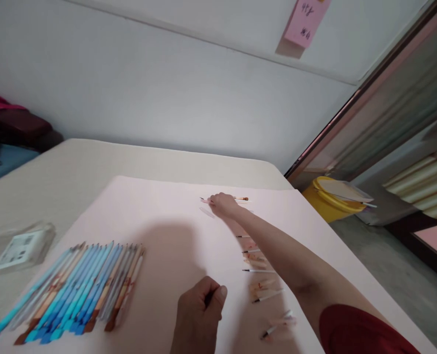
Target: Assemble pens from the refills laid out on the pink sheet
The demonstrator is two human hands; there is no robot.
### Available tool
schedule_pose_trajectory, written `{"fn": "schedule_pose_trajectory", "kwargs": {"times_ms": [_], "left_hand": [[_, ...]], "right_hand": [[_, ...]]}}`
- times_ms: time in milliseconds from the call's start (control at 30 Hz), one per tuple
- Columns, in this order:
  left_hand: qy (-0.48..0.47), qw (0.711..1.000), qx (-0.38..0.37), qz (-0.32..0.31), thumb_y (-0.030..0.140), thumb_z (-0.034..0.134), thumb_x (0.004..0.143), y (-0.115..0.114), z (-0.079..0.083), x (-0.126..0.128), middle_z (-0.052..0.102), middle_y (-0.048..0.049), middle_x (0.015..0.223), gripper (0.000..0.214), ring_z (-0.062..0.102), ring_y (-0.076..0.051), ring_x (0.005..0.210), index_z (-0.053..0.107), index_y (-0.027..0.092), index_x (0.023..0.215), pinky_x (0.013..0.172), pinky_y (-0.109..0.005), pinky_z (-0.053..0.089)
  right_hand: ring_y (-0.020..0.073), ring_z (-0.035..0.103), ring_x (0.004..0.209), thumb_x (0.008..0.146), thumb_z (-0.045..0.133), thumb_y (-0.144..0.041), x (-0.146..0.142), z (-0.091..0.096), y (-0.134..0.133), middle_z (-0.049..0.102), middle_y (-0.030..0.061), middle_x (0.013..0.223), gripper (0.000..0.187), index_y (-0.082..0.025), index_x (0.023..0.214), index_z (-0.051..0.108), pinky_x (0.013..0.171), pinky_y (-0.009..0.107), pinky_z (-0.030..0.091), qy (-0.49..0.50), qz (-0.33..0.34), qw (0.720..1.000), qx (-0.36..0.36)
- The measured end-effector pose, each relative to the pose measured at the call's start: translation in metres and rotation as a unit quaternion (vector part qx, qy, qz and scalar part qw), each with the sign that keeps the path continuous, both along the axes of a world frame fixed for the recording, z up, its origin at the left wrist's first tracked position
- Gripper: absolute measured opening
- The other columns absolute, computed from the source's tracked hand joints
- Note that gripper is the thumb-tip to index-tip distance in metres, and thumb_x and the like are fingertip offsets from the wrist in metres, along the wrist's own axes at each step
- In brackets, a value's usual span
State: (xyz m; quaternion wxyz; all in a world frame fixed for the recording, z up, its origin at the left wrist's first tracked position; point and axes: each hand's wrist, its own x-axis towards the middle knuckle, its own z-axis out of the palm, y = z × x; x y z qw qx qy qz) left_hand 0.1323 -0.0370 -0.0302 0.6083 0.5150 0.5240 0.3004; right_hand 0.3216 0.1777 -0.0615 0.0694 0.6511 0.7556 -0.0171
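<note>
My right hand reaches to the far part of the pink sheet. Its fingers are pressed together over slim pen-like pieces; a dark tip shows left of the fingertips and a brown end to their right. What the fingers grip is too small to make out. A clear, thin piece lies just in front of them. Near the front edge my left hand is curled into a loose fist, thumb against the index finger, with nothing visible in it. Below my right forearm lie several white dark-tipped sticks and small orange-pink pieces.
At the left, a row of blue, grey and brown pens lies side by side on the sheet. A clear plastic packet rests on the beige tabletop. A yellow bin stands right of the table. A pink note hangs on the wall.
</note>
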Motion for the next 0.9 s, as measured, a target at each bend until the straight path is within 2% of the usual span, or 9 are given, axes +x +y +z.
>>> {"fn": "schedule_pose_trajectory", "kwargs": {"times_ms": [133, 300, 467, 633, 900], "left_hand": [[0.007, 1.000, 0.010, 0.002, 0.046, 0.048, 0.078, 0.000, 0.002, -0.003, 0.045, 0.0023, 0.049, 0.034, 0.042, -0.013, 0.052, 0.051, 0.018, 0.060, 0.053, -0.025, 0.029], [0.008, 1.000, 0.018, 0.009, 0.045, 0.048, 0.079, 0.003, 0.004, -0.007, 0.046, 0.0023, 0.049, 0.033, 0.043, -0.013, 0.053, 0.053, 0.018, 0.061, 0.054, -0.024, 0.030], [0.016, 0.999, 0.034, 0.001, 0.041, 0.048, 0.080, 0.006, 0.007, -0.008, 0.048, 0.0020, 0.050, 0.031, 0.046, -0.014, 0.053, 0.053, 0.018, 0.060, 0.054, -0.024, 0.032], [0.016, 0.999, 0.045, -0.009, 0.039, 0.048, 0.080, 0.004, 0.008, -0.011, 0.051, 0.0015, 0.051, 0.029, 0.048, -0.014, 0.054, 0.053, 0.018, 0.060, 0.054, -0.024, 0.033], [0.020, 0.998, 0.052, -0.017, 0.037, 0.048, 0.080, 0.001, 0.015, -0.020, 0.050, 0.0016, 0.051, 0.028, 0.050, -0.014, 0.053, 0.053, 0.018, 0.060, 0.055, -0.024, 0.035]], "right_hand": [[0.0201, 0.061, 0.085, 0.086, 0.044, -0.022, -0.003, 0.005, -0.007, 0.068, 0.0085, 0.095, 0.023, -0.020, 0.098, 0.063, 0.068, 0.026, 0.037, 0.011, -0.011, 1.000, -0.010], [0.0199, 0.061, 0.083, 0.083, 0.045, -0.017, -0.005, 0.018, -0.019, 0.068, 0.0091, 0.095, 0.023, -0.018, 0.099, 0.061, 0.064, 0.025, 0.036, 0.018, -0.022, 1.000, -0.001], [0.0194, 0.059, 0.084, 0.086, 0.041, -0.021, -0.035, 0.016, -0.067, 0.066, 0.0077, 0.094, 0.021, -0.020, 0.100, 0.057, 0.064, 0.026, 0.036, 0.028, 0.004, 1.000, 0.012], [0.0228, 0.057, 0.088, 0.090, 0.038, -0.025, -0.061, 0.005, -0.104, 0.062, 0.0101, 0.098, 0.024, -0.020, 0.112, 0.047, 0.067, 0.030, 0.039, 0.033, 0.021, 0.999, 0.016], [0.0201, 0.057, 0.091, 0.086, 0.043, -0.018, -0.044, 0.011, -0.120, 0.061, 0.0073, 0.099, 0.029, -0.021, 0.114, 0.046, 0.073, 0.028, 0.038, 0.036, 0.026, 0.999, 0.004]]}}
